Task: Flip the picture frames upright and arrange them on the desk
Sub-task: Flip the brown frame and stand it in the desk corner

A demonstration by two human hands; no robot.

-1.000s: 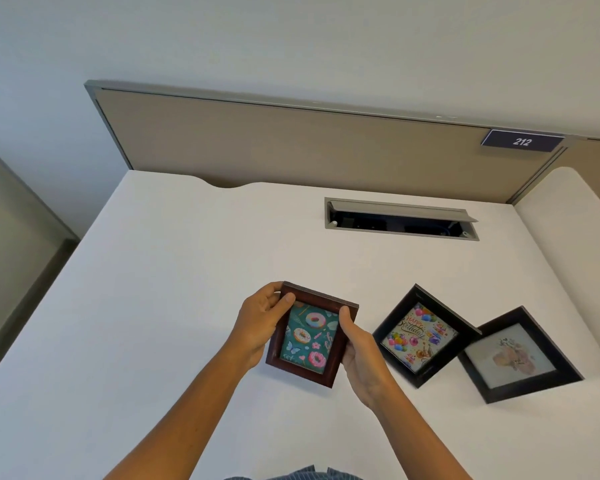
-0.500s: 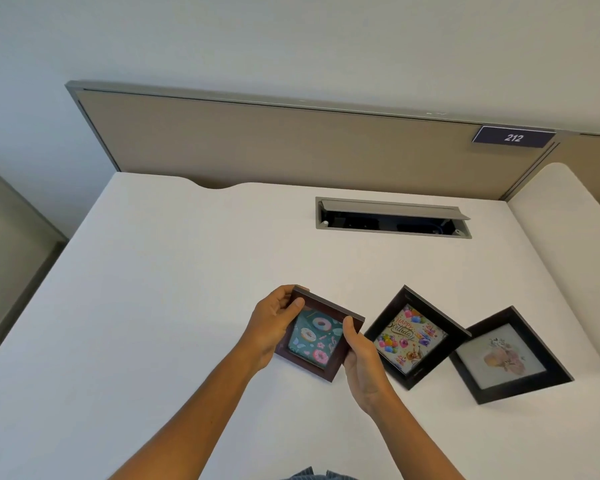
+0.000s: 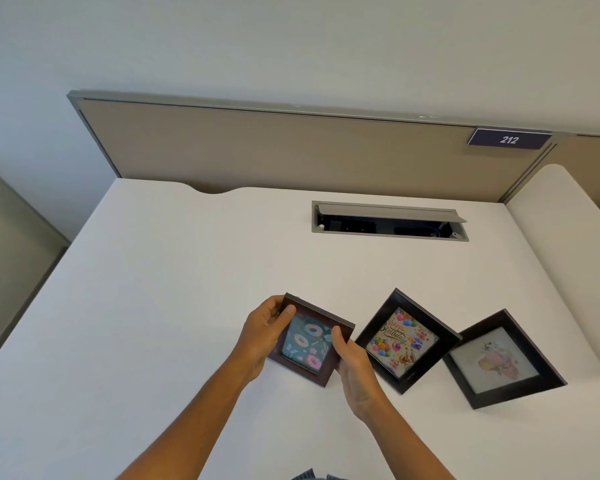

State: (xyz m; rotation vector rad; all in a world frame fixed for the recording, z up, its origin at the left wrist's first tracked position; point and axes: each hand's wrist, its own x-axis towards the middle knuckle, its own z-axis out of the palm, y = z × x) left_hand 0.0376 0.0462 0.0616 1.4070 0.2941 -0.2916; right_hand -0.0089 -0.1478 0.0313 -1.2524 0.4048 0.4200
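Observation:
A dark brown frame with a donut picture (image 3: 309,341) is held between both hands near the front middle of the white desk (image 3: 174,292). My left hand (image 3: 262,332) grips its left edge, thumb on the front. On the right edge sits my right hand (image 3: 352,362), thumb on the frame face. The frame faces up and is tilted. To its right a black frame with a birthday picture (image 3: 404,339) lies rotated like a diamond. A black frame with a pale flower picture (image 3: 501,358) lies further right, touching or overlapping the birthday frame's corner.
An open grey cable tray (image 3: 388,221) is set into the desk at the back right. A beige partition (image 3: 291,147) with a "212" plate (image 3: 509,139) stands along the back edge. A second white desk (image 3: 568,216) adjoins on the right.
The donut frame has tipped back and shifted slightly away from me within both hands. The two black frames have not moved on the desk.

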